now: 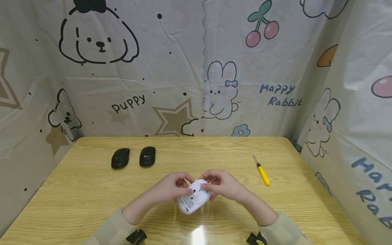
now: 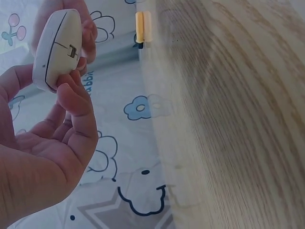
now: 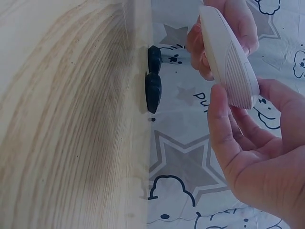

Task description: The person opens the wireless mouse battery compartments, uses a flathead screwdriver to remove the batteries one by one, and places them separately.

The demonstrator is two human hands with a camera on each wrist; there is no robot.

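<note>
Both hands hold a white computer mouse (image 1: 193,200) above the table, its underside with a label turned up toward the head camera. My left hand (image 1: 171,186) pinches its left side, thumb on the underside. On the other side my right hand (image 1: 225,185) grips it, thumb near the upper end of the underside. The left wrist view shows the scroll wheel of the mouse (image 2: 71,51) and the left hand's (image 2: 52,138) fingers beneath it. A ribbed side of the mouse (image 3: 233,71) faces the right wrist camera, between the right hand's (image 3: 267,152) thumb and fingers.
Two black mice, one at the left (image 1: 120,158) and one beside it (image 1: 147,156), lie at the table's back left. A yellow-handled screwdriver (image 1: 262,174) lies to the right. Printed cloth (image 1: 171,78) hangs behind and beside the wooden table (image 1: 92,190).
</note>
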